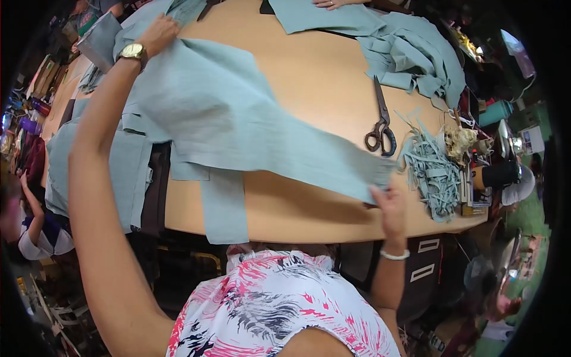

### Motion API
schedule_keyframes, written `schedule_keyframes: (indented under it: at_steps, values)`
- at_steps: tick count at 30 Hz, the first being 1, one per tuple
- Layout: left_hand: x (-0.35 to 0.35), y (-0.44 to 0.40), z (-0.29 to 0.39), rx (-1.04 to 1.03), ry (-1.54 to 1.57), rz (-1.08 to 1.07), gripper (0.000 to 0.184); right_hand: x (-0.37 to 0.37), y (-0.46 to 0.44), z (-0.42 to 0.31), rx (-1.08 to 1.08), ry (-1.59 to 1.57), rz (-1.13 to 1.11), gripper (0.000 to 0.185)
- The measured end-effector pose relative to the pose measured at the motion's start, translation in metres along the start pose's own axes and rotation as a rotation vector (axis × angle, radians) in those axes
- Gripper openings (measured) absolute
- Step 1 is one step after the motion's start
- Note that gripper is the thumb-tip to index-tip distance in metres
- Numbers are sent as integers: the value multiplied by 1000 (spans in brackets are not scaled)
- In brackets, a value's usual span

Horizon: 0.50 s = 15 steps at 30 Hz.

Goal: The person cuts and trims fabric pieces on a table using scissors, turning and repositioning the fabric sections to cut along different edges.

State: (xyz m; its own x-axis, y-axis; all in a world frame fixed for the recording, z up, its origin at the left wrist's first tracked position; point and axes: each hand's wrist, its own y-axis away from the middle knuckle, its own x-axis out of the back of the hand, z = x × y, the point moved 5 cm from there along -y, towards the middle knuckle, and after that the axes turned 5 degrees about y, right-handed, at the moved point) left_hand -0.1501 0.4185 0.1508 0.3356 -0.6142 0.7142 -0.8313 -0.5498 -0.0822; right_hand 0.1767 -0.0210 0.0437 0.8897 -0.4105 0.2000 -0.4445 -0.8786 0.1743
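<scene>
A long piece of pale green-blue fabric (pixel 238 119) stretches between my two hands, lifted a little off the table at its right end, where a shadow falls below. My left hand (pixel 159 35), with a gold watch on the wrist, is closed on the cloth's far left corner. At the near right, my right hand (pixel 389 205) pinches the narrow end of the same piece. Beyond that end lies a pair of dark scissors (pixel 380 119), blades pointing away. A flat strip of matching fabric (pixel 225 208) hangs slightly over the front edge, under the held piece.
Thin fabric offcuts (pixel 437 178) are heaped at the right of the wooden table (pixel 309 71). A crumpled fabric pile (pixel 413 53) lies at the far right. Stacked fabric (pixel 95 172) fills the left side. Another person's hand (pixel 330 3) rests on cloth at the far edge.
</scene>
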Motion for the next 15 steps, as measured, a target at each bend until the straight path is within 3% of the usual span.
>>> schedule_keyframes:
  at_steps: [1, 4, 7, 11, 15]
  values:
    - [-6, -1, -6, 53, -118, -186, 15, -24, 1, 12, -12, -41, -9, 17]
    - [1, 2, 3, 353, -45, 68, 16, -68, 9, 6, 233, 557, -162, 18]
    - [5, 19, 43, 607, 109, 376, 23, -58, -10, -18, 170, 726, 23, 24]
    - [-31, 56, 106, 999, 509, 398, 45, -73, -78, -58, 519, 808, 125, 35]
    - [-36, 59, 128, 1029, 581, 450, 53, -132, -168, -45, 701, 967, 52, 51]
